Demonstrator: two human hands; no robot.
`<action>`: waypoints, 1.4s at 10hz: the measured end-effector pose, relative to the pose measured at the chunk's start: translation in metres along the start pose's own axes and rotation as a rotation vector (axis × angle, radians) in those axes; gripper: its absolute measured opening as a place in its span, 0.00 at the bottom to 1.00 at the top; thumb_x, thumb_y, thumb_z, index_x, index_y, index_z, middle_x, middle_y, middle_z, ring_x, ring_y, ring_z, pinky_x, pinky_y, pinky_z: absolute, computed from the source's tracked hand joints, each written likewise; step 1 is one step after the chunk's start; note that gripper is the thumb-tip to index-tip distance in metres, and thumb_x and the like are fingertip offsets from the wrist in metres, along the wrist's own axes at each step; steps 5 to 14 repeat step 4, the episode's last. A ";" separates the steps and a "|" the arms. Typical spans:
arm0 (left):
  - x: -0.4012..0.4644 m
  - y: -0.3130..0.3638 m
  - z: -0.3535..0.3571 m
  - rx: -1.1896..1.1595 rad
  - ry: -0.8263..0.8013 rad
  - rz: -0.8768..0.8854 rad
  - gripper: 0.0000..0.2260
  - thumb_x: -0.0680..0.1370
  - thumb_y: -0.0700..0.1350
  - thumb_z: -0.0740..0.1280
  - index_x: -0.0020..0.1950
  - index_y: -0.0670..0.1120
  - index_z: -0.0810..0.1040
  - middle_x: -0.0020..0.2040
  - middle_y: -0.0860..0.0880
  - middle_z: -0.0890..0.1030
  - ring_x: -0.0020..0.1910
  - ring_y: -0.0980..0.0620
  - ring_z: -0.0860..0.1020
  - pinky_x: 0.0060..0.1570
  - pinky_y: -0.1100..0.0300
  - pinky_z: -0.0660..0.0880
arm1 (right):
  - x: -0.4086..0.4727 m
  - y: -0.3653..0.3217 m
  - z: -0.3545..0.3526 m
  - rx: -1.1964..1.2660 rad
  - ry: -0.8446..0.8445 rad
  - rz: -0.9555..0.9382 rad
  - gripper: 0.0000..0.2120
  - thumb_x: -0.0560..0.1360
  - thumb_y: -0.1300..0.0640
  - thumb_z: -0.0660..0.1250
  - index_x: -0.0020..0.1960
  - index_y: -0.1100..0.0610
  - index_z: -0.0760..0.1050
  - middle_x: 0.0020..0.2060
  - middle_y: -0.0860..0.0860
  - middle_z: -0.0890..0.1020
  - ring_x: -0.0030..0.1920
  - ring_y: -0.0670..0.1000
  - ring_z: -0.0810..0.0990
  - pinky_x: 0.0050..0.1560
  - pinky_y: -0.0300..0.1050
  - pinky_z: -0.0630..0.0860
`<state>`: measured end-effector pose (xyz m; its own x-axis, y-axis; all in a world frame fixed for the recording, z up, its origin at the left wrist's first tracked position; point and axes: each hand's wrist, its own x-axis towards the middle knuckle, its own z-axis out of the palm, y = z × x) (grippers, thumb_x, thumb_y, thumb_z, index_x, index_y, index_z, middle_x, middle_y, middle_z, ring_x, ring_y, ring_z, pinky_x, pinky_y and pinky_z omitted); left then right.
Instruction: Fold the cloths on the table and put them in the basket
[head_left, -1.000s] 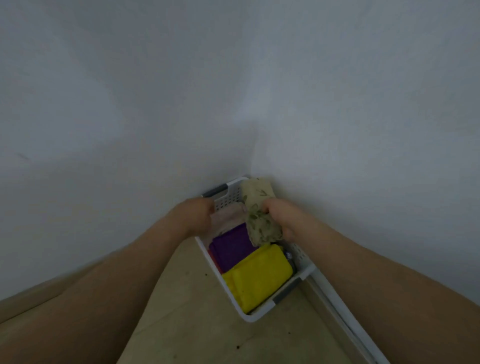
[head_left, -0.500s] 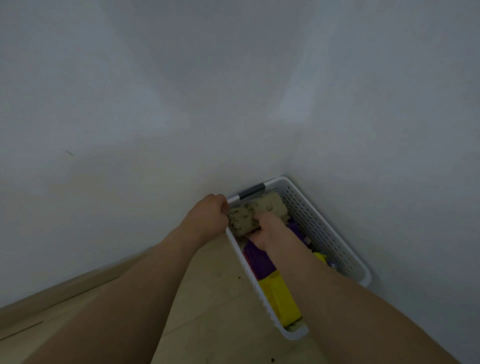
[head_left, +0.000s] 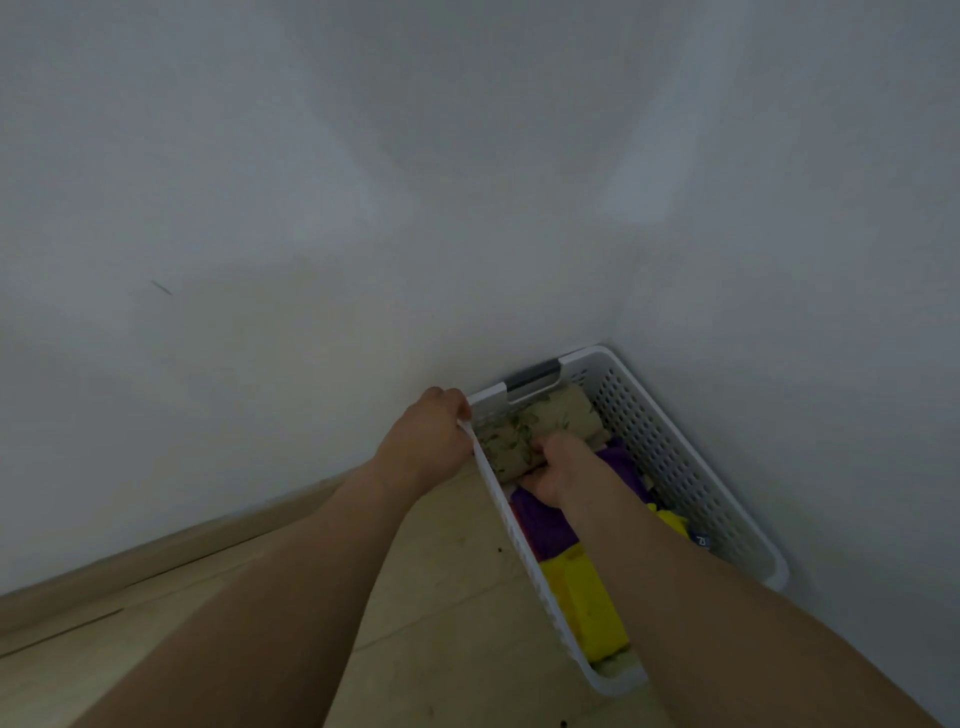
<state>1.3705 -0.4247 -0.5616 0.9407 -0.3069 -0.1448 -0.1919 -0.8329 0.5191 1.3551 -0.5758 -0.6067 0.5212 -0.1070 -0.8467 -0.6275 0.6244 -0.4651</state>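
A white perforated basket (head_left: 680, 467) stands in the corner where two walls meet. Inside lie a folded purple cloth (head_left: 545, 525) and a folded yellow cloth (head_left: 592, 603). A rolled beige floral cloth (head_left: 524, 431) lies across the basket's far end. My left hand (head_left: 431, 441) grips the basket's left rim from outside, fingers curled over the edge. My right hand (head_left: 558, 462) is inside the basket, its fingers curled against the near side of the floral cloth. My right forearm hides part of the purple and yellow cloths.
White walls close in behind and to the right of the basket. A pale wooden surface (head_left: 415, 597) stretches left of the basket, with a wooden strip (head_left: 156, 561) along the wall's base. A small dark blue item (head_left: 701, 540) peeks out by the basket's right wall.
The floral cloth went from held upright over the basket to lying rolled across its far end. My left hand moved onto the basket's rim. The view swung left.
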 end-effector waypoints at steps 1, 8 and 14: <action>-0.001 0.001 0.000 0.013 -0.009 -0.006 0.12 0.77 0.36 0.61 0.59 0.39 0.74 0.57 0.40 0.74 0.55 0.43 0.74 0.53 0.56 0.72 | -0.004 0.001 0.001 0.015 -0.040 -0.003 0.16 0.83 0.61 0.52 0.67 0.65 0.69 0.65 0.63 0.74 0.62 0.63 0.75 0.41 0.56 0.77; -0.009 0.018 -0.017 0.007 0.033 -0.003 0.13 0.78 0.37 0.58 0.62 0.38 0.72 0.59 0.39 0.73 0.57 0.42 0.74 0.54 0.57 0.71 | -0.030 -0.001 -0.015 0.035 -0.031 -0.066 0.16 0.82 0.59 0.56 0.68 0.64 0.69 0.65 0.61 0.74 0.67 0.61 0.72 0.64 0.50 0.73; -0.009 0.018 -0.017 0.007 0.033 -0.003 0.13 0.78 0.37 0.58 0.62 0.38 0.72 0.59 0.39 0.73 0.57 0.42 0.74 0.54 0.57 0.71 | -0.030 -0.001 -0.015 0.035 -0.031 -0.066 0.16 0.82 0.59 0.56 0.68 0.64 0.69 0.65 0.61 0.74 0.67 0.61 0.72 0.64 0.50 0.73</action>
